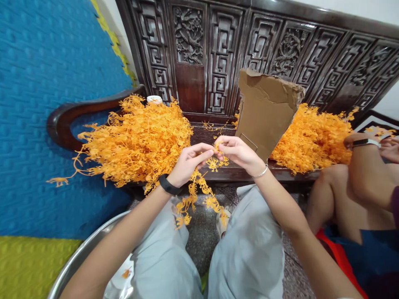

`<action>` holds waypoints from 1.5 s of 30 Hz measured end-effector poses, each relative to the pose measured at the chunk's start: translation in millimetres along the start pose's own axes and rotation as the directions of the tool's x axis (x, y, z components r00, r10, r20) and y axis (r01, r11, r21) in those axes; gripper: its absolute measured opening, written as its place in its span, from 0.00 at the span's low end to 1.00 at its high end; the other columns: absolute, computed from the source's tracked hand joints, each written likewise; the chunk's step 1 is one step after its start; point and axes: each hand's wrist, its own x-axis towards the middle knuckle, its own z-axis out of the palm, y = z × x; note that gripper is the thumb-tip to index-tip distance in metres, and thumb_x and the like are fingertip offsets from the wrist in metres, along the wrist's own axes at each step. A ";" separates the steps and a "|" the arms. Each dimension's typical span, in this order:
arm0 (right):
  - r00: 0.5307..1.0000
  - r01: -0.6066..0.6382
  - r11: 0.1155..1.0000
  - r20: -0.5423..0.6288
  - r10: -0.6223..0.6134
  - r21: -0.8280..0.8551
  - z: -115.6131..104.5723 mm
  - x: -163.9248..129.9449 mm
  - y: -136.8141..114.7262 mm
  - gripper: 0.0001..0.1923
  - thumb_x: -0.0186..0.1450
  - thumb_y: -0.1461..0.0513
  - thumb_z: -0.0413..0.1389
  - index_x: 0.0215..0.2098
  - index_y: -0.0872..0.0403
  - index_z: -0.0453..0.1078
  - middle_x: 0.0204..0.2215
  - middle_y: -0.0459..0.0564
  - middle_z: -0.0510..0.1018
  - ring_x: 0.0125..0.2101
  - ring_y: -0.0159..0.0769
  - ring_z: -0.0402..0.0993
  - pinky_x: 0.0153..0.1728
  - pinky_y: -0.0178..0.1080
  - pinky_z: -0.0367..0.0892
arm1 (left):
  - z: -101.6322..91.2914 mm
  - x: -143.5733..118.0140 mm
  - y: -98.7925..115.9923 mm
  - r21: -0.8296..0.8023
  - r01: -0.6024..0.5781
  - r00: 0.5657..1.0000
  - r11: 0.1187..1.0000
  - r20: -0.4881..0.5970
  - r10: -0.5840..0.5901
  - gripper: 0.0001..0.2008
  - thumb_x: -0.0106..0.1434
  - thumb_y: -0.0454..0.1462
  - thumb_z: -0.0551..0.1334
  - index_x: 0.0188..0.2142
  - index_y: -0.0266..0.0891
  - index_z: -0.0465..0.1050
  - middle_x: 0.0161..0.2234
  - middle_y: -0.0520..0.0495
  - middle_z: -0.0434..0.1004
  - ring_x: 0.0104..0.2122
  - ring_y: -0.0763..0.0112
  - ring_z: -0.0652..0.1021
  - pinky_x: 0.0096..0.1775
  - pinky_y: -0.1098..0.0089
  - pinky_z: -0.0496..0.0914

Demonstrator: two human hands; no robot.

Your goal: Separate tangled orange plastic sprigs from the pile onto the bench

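My left hand (190, 162), with a black wristband, is closed in a pinch, its fingertips meeting those of my right hand. Thumb and fingers of my right hand (239, 153), with a thin bracelet at the wrist, are closed on a small orange plastic piece (218, 146). From under my left hand dangles a strand of joined orange plastic pieces (213, 202), hanging over the bench edge between my knees. The exact grip of my left fingers is partly hidden. Just left of my hands lies a big tangled pile of orange plastic pieces (140, 143).
A cardboard piece (268, 110) stands upright on the dark wooden bench (204, 135), beside a second orange pile (314, 143). At right, another person's arm (363, 170) reaches near it. A metal basin (90, 234) sits at lower left; a white round object (154, 99) is behind the left pile.
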 end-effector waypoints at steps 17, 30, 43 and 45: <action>0.991 0.130 0.939 -0.065 -0.115 0.318 19.2 -2.5 -8.1 0.13 0.58 0.62 0.56 0.23 0.53 0.54 0.19 0.41 0.53 0.19 0.25 0.52 0.20 0.30 0.58 | 5.9 -9.3 12.2 -0.145 0.106 0.988 0.984 0.131 -0.087 0.11 0.48 0.42 0.68 0.24 0.36 0.73 0.18 0.55 0.66 0.14 0.86 0.61 0.15 0.80 0.54; 0.926 -0.171 0.812 -0.372 -0.061 -0.558 -73.2 35.4 34.0 0.07 0.53 0.63 0.61 0.30 0.58 0.73 0.21 0.43 0.72 0.21 0.25 0.65 0.27 0.32 0.64 | -9.0 8.1 -10.9 -0.101 0.164 0.982 0.981 0.113 -0.152 0.09 0.54 0.36 0.54 0.26 0.34 0.71 0.25 0.49 0.71 0.19 0.77 0.67 0.25 0.71 0.62; 0.741 -0.528 0.757 -0.645 0.189 -0.385 -116.8 27.7 58.3 0.04 0.55 0.68 0.60 0.26 0.61 0.68 0.13 0.45 0.71 0.14 0.25 0.66 0.17 0.29 0.62 | -27.6 13.2 -20.5 0.049 0.127 0.990 0.991 0.050 -0.129 0.17 0.52 0.36 0.65 0.41 0.34 0.67 0.32 0.47 0.77 0.29 0.71 0.77 0.32 0.70 0.68; 0.752 -0.514 0.768 -0.631 0.190 -0.382 -115.1 26.0 54.7 0.04 0.56 0.67 0.60 0.27 0.61 0.68 0.15 0.46 0.72 0.14 0.24 0.67 0.17 0.28 0.63 | -28.3 14.3 -21.0 0.071 0.142 0.988 0.987 0.053 -0.146 0.16 0.51 0.37 0.65 0.40 0.34 0.68 0.32 0.46 0.78 0.30 0.71 0.77 0.33 0.70 0.69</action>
